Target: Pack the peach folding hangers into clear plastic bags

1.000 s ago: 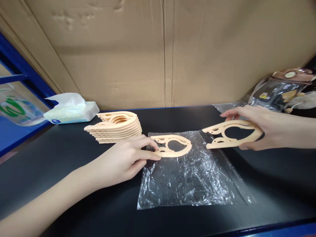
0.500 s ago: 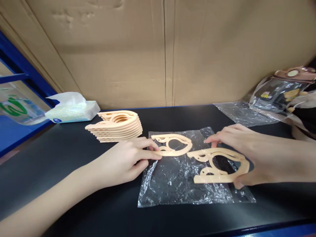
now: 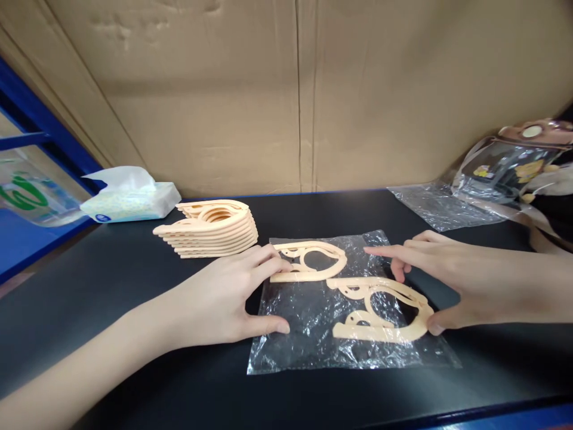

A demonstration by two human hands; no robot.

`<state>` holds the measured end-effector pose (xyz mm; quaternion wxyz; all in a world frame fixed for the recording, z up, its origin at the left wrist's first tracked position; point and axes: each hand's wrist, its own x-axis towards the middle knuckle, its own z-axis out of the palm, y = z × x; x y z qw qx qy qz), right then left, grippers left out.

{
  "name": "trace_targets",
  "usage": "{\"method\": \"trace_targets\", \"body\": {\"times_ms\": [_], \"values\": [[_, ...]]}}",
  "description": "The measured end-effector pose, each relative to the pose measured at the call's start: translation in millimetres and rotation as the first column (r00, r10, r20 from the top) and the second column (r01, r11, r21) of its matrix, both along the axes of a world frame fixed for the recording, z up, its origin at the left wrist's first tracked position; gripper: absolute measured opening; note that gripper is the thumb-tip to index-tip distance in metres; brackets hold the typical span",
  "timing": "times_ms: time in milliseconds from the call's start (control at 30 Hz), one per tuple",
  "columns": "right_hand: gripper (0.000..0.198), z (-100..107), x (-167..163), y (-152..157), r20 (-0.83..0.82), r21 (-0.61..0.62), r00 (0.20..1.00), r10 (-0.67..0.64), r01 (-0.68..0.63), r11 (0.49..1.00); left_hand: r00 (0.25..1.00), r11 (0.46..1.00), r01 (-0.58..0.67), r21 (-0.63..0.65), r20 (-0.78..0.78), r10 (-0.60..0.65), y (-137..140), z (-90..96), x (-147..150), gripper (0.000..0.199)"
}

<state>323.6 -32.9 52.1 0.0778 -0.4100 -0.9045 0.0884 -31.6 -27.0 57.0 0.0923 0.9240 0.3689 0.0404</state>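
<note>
Two beige folding clothes hangers lie folded over a clear plastic bag point(image 3: 308, 343) on the dark table. My left hand point(image 3: 233, 286) rests its fingertips at the left end of the farther hanger point(image 3: 320, 276), with the thumb spread apart over the bag. The nearer hanger point(image 3: 380, 333) lies lower and to the right. At its curved right end, the thumb of my right hand point(image 3: 443, 283) touches or nearly touches it. That hand's index finger stretches out above the bag, the other fingers partly bent. Behind my left hand stands a neat stack of matching hangers point(image 3: 215, 230).
A tissue pack point(image 3: 134, 200) sits at the back left, near a blue frame point(image 3: 27, 140) and a clear bottle point(image 3: 36, 191) with green print. At the back right are another clear plastic bag point(image 3: 439, 206) and a transparent strapped bottle point(image 3: 496, 170). Cardboard point(image 3: 224, 101) walls the back.
The nearer hanger has shifted left and slightly toward me, and my right hand has loosened from it. My left thumb has spread away from the farther hanger, which has barely moved.
</note>
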Motion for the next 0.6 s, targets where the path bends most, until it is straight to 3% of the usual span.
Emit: {"method": "trace_targets", "body": {"times_ms": [133, 367, 600], "values": [[0.092, 1, -19, -5, 0.019, -0.183, 0.999, 0.041, -0.037, 0.982, 0.999, 0.999, 0.013, -0.035, 0.034, -0.011, 0, -0.6, 0, 0.062], [0.091, 3, -28, -5, -0.043, -0.237, 0.994, 0.101, -0.108, 0.965, 0.998, 0.999, 0.04, -0.013, 0.058, -0.04, 0, 0.6, 0, 0.061], [0.089, 2, -29, 0, -0.025, -0.235, 0.997, 0.068, -0.072, 0.969, 0.992, 0.993, 0.112, -0.025, 0.057, -0.11, -1, -1.8, 0, 0.069]]}}
